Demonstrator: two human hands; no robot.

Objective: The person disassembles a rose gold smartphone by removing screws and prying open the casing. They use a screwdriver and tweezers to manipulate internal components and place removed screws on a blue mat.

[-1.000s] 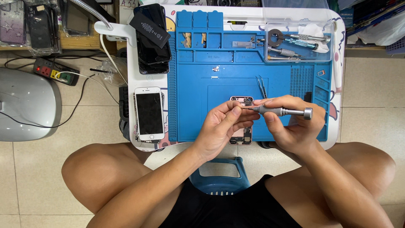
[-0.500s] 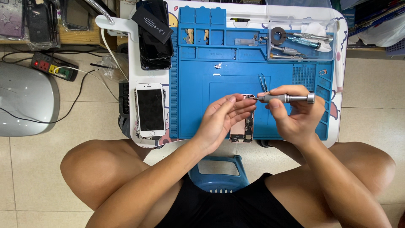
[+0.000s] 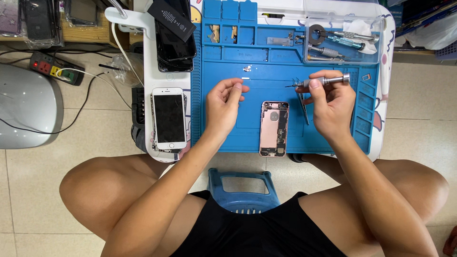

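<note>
An opened pink phone housing lies flat on the blue repair mat, between my two hands. My right hand grips a slim metal screwdriver, held level with its tip pointing left, above the mat. My left hand hovers left of the housing with thumb and fingertips pinched together; whether a tiny part sits between them I cannot tell. Metal tweezers lie on the mat under my right hand.
A white phone with a dark screen lies left of the mat, dark phone parts and a battery beyond it. A clear tray of tools sits at the mat's top right. A power strip, cables and a blue stool are nearby.
Both hands lifted off the pink housing and moved apart, the left one to the left, the right one up and to the right with the screwdriver. The housing now lies uncovered.
</note>
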